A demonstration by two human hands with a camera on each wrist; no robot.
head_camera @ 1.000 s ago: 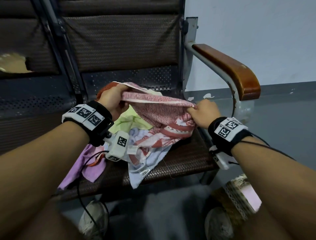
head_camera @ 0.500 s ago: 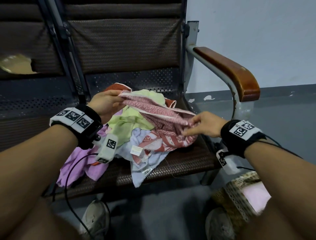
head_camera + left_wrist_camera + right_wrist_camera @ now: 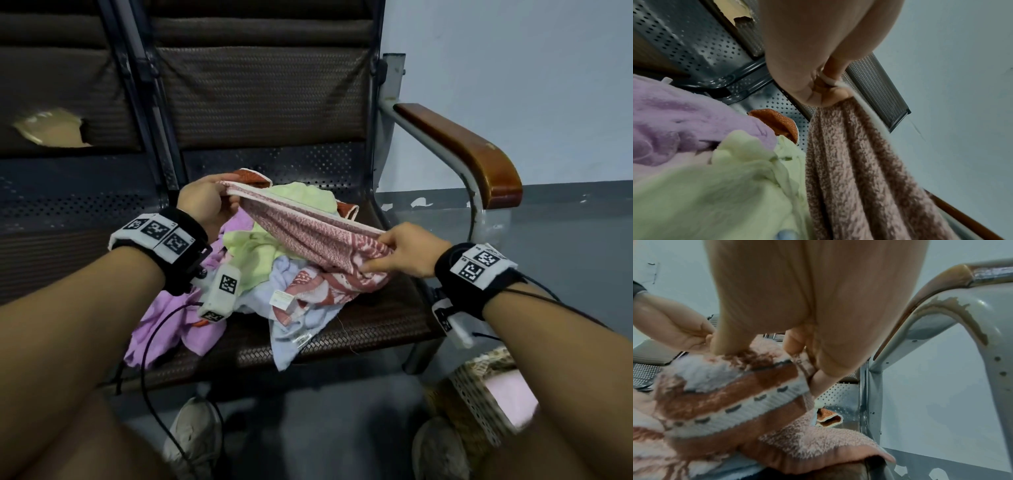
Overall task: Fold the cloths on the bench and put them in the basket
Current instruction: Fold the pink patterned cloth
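A pink-and-red patterned towel (image 3: pixel 308 236) is stretched between both hands above a pile of cloths on the bench seat (image 3: pixel 376 318). My left hand (image 3: pixel 209 202) pinches its white-edged far corner (image 3: pixel 830 81). My right hand (image 3: pixel 397 250) pinches the near end, thumb and fingers on the striped border (image 3: pixel 731 404). Under it lie a light green cloth (image 3: pixel 260 253), a purple cloth (image 3: pixel 164 325), a light blue cloth (image 3: pixel 294 329) and an orange one (image 3: pixel 250 176). The woven basket (image 3: pixel 479 387) stands on the floor at lower right, partly hidden by my right forearm.
A wooden armrest (image 3: pixel 469 150) on a metal frame rises right of the seat. The bench backrest (image 3: pixel 260 89) stands behind the pile, with a torn seat back (image 3: pixel 48 126) at the left. Shoes (image 3: pixel 191 435) are on the grey floor below the seat.
Both hands have lifted and spread the patterned towel, pulling its edge taut. The right hand slid down and right along it; the left hand moved back and left.
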